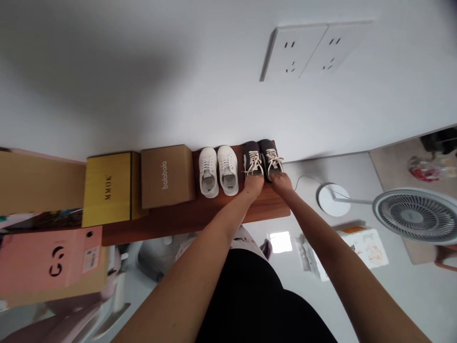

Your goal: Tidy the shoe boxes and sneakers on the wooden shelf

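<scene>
Two dark sneakers with cream laces stand side by side near the right end of a brown wooden shelf (200, 216), toes toward the wall. My left hand (254, 182) grips the heel of the left dark sneaker (253, 155). The right dark sneaker (270, 155) has my right hand (281, 182) closed on its heel. Fingers of both hands are partly hidden inside the shoe openings. Just left of them, a white sneaker (207, 171) stands beside its mate (227, 170), neither of them touched.
Left of the white pair are a brown box (166, 176), a yellow box (107, 189) and a pink box (46, 262). Wall sockets (314, 50) are above. A white fan (412, 216) and a white package (369, 247) lie to the right, beyond the shelf.
</scene>
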Action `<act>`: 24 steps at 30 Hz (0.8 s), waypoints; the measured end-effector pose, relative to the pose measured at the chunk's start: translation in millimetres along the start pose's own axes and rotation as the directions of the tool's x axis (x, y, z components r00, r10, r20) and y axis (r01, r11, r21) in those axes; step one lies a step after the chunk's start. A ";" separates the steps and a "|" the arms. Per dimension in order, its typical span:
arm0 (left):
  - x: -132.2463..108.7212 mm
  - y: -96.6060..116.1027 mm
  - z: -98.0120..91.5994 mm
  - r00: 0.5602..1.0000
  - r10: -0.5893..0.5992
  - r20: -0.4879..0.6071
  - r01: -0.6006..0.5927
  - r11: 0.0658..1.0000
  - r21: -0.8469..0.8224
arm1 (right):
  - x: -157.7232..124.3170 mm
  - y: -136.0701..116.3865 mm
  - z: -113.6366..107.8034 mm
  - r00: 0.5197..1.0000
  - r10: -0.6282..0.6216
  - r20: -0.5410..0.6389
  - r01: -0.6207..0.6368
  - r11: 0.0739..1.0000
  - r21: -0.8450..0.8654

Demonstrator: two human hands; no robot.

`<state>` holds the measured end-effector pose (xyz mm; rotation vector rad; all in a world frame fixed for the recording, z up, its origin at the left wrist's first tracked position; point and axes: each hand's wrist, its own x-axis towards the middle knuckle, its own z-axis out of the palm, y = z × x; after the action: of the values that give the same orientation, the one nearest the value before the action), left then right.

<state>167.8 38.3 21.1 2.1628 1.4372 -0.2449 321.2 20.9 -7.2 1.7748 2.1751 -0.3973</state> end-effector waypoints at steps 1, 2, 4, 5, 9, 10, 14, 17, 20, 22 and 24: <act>-1.1 0.0 -1.1 1.000 0.008 -0.002 -0.008 1.000 0.000 | -2.6 -3.0 -2.1 1.000 0.024 -0.020 -0.024 1.000 0.000; -2.8 -0.1 -3.1 1.000 0.017 0.001 -0.017 1.000 -0.005 | -6.0 -6.5 -4.5 0.997 0.054 -0.048 -0.054 0.999 0.005; -8.8 -1.0 -9.9 0.999 0.043 -0.017 -0.043 0.998 -0.038 | -14.6 -15.2 -10.1 0.985 0.120 -0.122 -0.116 0.992 0.041; -13.4 -2.5 -14.7 0.998 0.053 -0.039 -0.055 0.996 -0.065 | -19.6 -20.6 -13.4 0.975 0.150 -0.161 -0.139 0.987 0.077; -49.4 -23.5 -38.1 0.985 0.027 -0.172 -0.074 0.960 -0.270 | -40.0 -52.2 -29.0 0.939 0.185 -0.291 -0.088 0.944 0.317; -63.8 -33.6 -42.5 0.980 0.013 -0.201 -0.082 0.937 -0.340 | -44.8 -63.5 -32.5 0.933 0.181 -0.312 -0.047 0.918 0.393; -141.5 -92.1 -36.0 0.974 -0.131 -0.187 -0.002 0.813 -0.582 | -64.1 -128.1 -33.0 0.941 0.208 -0.268 0.064 0.667 0.742; -210.0 -151.0 -0.9 0.941 -0.337 -0.039 0.191 0.622 -0.759 | -77.1 -195.9 -12.4 0.987 0.158 -0.026 -0.027 0.327 0.945; -274.2 -226.6 38.8 0.757 -0.616 0.218 0.339 0.085 -0.937 | -81.3 -269.3 15.8 0.936 -0.016 0.352 -0.351 0.040 0.936; -309.0 -285.1 52.6 0.526 -0.779 0.340 0.240 -0.248 -0.939 | -74.0 -314.1 29.0 0.851 -0.099 0.516 -0.524 -0.081 0.848; -332.9 -343.1 52.3 0.338 -0.856 0.390 0.070 -0.390 -0.918 | -56.9 -351.7 33.8 0.817 -0.074 0.572 -0.575 -0.191 0.796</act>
<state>-272.5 -154.4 6.9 -0.0961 1.9269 1.0299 -10.8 -112.5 -7.7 2.1669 0.6628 -2.6550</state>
